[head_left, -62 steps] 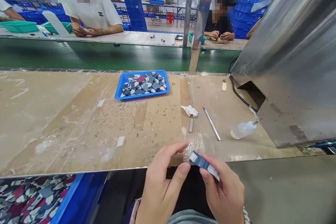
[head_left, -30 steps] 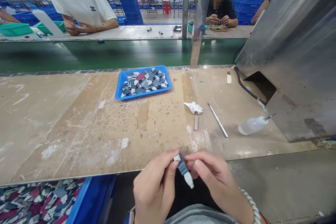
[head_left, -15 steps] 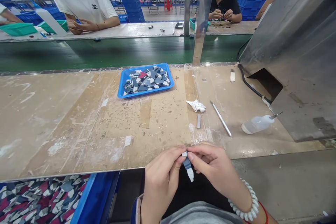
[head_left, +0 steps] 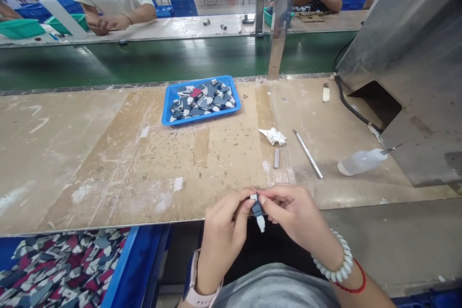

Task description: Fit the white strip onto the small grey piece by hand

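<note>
A: 2 hands on 1 part. Head view, the only view here: left hand and right hand meet at the near edge of the workbench, at 6 o'clock in the frame. Both sets of fingertips are pinched closed on a small blue-and-white piece.

B: Orientation of the piece?

A: Long axis runs close to 12-to-6, tilted slightly so the lower end drifts toward 5 o'clock. Pale upper end sits between the 2 thumbs, pointing away from the person; white lower tip points back toward the lap, hanging free below the fingers.

B: Where is it relative to the bench?

A: Held in the air just over the bench lip, not resting on it. Under it is the dark gap between bench and body.

B: Risks?

A: My judgement: the grip is on the upper end only, so a slip would likely drop the piece into that gap or onto the lap. Uneven pressure from the 2 pinches could twist it off its axis.

B: Surroundings?

A: Blue tray of similar pieces at 12 o'clock, well apart. Crumpled white scrap, a metal rod and a squeeze bottle lying on its side, at 1 to 2 o'clock. A blue bin of mixed pieces at 8 o'clock, below bench level. Other people sit across the green conveyor.
</note>
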The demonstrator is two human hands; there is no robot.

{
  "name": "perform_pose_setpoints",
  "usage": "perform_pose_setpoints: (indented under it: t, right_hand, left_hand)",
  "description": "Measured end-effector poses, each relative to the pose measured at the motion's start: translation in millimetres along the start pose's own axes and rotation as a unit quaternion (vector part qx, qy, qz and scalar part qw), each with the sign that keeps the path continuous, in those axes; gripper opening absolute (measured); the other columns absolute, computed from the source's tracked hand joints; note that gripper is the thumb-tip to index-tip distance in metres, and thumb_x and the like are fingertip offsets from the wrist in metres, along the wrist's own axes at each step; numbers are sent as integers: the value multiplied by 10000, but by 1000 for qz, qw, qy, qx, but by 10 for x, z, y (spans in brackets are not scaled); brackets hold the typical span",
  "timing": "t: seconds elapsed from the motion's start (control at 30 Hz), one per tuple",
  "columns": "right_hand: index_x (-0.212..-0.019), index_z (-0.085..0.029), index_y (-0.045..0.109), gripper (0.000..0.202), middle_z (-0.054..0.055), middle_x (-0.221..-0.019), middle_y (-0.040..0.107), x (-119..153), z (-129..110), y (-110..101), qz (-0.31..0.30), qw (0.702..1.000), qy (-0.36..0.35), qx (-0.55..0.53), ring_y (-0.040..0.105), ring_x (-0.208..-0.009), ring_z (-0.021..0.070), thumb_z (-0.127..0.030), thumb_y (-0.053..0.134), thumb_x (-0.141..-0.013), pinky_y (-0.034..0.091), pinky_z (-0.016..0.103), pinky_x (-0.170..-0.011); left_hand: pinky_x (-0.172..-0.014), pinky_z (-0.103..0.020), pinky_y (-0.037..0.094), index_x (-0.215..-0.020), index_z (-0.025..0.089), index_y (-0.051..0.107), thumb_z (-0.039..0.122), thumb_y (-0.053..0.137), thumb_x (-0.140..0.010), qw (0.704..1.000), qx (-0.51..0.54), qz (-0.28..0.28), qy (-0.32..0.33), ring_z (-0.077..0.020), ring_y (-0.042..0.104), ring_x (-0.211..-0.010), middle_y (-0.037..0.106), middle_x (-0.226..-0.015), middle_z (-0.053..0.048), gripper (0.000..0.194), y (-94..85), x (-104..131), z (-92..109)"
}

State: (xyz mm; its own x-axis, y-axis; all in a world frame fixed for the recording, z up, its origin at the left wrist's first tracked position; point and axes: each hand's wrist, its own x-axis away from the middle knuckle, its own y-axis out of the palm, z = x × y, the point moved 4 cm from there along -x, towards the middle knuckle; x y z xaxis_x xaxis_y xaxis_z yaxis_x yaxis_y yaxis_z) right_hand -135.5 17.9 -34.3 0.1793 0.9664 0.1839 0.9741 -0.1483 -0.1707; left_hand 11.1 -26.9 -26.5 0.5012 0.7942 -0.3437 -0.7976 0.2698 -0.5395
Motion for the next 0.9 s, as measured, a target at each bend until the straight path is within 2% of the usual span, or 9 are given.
perform_pose_setpoints:
  t: [0.23, 0.5, 0.67, 0.9]
  right_hand:
    - [-904, -144, 756, 217, 34, -684, 678, -16, 39, -6, 3, 1000, 1, -6, 597, -580, 132, -301, 610, -874, 501, 219, -511]
    - [-775, -149, 724, 244, 42, -707, 682, 19, 21, 8, -2, 1000, -16, -8, 597, -597, 133, -311, 581, -889, 493, 221, -517]
    - [-718, -149, 698, 261, 38, -715, 681, 9, 13, 10, 1, 1000, -24, 4, 578, -590, 126, -299, 576, -894, 475, 224, -518]
    - [-854, -164, 736, 212, 7, -670, 628, 28, 29, 20, -11, 1000, -23, -15, 551, -600, 124, -313, 595, -908, 471, 231, -533]
  left_hand:
    - [-786, -243, 542, -1058, 210, 678, 144, 556, -947, 1000, 12, -1, -12, -179, 703, -942, 738, -1087, -59, 177, 2, 10, -1]
    - [-871, -235, 527, -1073, 228, 669, 140, 560, -950, 1000, -16, 17, -17, -165, 695, -1003, 740, -1083, -29, 187, 14, 71, 2]
    - [-827, -212, 539, -1082, 247, 670, 145, 560, -956, 999, -18, 34, -11, -141, 701, -950, 742, -1043, 2, 196, 12, 82, 2]
    - [-820, -180, 545, -1115, 277, 652, 177, 574, -960, 1000, -2, 1, -4, -114, 692, -954, 725, -1053, 18, 200, -5, 45, -12]
